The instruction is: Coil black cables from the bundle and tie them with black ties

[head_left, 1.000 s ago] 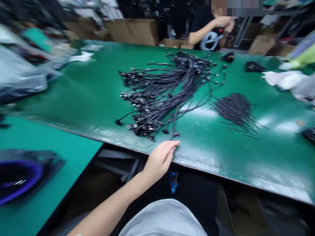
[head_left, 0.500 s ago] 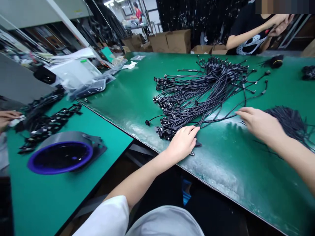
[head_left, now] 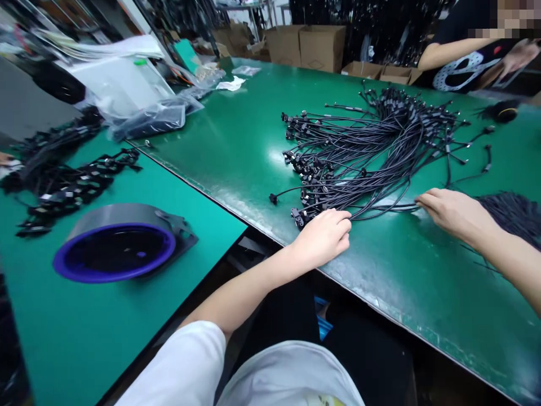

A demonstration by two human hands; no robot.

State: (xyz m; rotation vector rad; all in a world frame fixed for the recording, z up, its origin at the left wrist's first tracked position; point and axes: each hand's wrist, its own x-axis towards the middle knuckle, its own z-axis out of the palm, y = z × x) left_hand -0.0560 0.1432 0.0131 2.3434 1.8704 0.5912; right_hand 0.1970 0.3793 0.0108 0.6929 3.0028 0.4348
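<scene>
A large pile of black cables with small connectors at their ends lies fanned out on the green table. My left hand is closed at the pile's near end, beside the connectors; its fingers curl over black cables and hide what lies beneath them. My right hand pinches a few cables near their middle, which stretch fairly straight between my two hands. Just beyond the right hand lies a bundle of thin black strands.
On the lower green table at left stand a grey tape roll with a purple rim and more black cable bundles. Clear plastic bags lie behind. Across the table is a person; cardboard boxes stand behind.
The camera has tilted down and turned slightly left. My right fingers have closed on the cables, and the connector that showed below my left hand is out of sight.
</scene>
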